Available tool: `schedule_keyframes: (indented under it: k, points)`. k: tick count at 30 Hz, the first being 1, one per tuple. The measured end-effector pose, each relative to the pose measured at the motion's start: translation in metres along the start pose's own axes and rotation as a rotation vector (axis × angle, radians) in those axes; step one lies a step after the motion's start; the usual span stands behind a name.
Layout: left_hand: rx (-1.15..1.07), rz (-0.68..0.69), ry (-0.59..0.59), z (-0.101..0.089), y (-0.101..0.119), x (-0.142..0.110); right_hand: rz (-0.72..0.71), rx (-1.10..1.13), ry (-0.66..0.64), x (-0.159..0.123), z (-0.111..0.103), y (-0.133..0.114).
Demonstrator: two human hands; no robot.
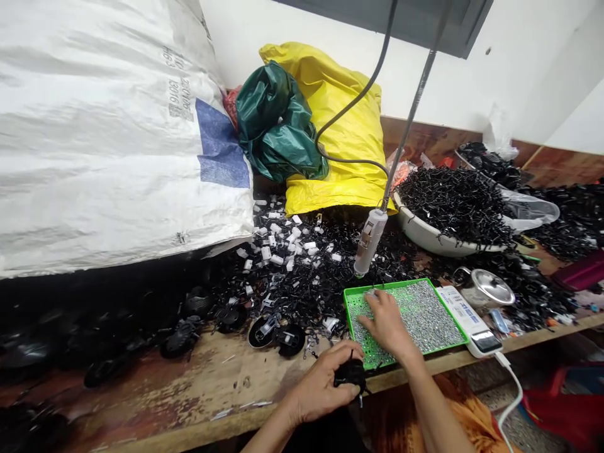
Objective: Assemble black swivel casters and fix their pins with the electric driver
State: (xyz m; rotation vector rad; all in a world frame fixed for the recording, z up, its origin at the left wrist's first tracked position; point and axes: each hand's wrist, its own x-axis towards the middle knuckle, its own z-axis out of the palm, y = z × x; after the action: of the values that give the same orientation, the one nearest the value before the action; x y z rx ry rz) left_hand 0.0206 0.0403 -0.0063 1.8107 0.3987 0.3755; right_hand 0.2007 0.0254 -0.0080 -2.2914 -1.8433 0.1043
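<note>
My left hand [321, 387] is shut around a small black moulded part [353, 375], close to the front edge of the wooden workbench [155, 384]. My right hand [387, 324] rests with its fingertips on a green perforated tray [380, 284] filled with tiny silver pieces [419, 314]. Nothing shows held in that hand, though a tiny piece could be hidden under the fingers. Just above the tray hangs a clear tube-shaped dispenser [370, 242] on a metal spring rod, its tip short of the tray.
Heaps of black parts [306, 283] with white pieces [278, 236] cover the bench behind the tray. A white basin [425, 234] of black parts, a steel pot [484, 288] and a white device [467, 321] stand to the right. A large white sack [108, 126] fills the left.
</note>
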Motion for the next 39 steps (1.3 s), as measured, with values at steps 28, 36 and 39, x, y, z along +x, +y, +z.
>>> schedule_keyframes:
  k: [28, 36, 39]
  points:
    - [-0.013, -0.029, 0.009, 0.002, 0.0, 0.001, -0.231, 0.006, -0.089, 0.003, -0.009, -0.024]
    - [-0.021, -0.012, 0.007, 0.0, 0.002, 0.001, -0.002, -0.036, -0.022, -0.017, -0.018, 0.063]
    - [-0.017, 0.002, 0.012, 0.001, 0.001, 0.001, 0.196, -0.098, 0.077, -0.005, -0.016, 0.075]
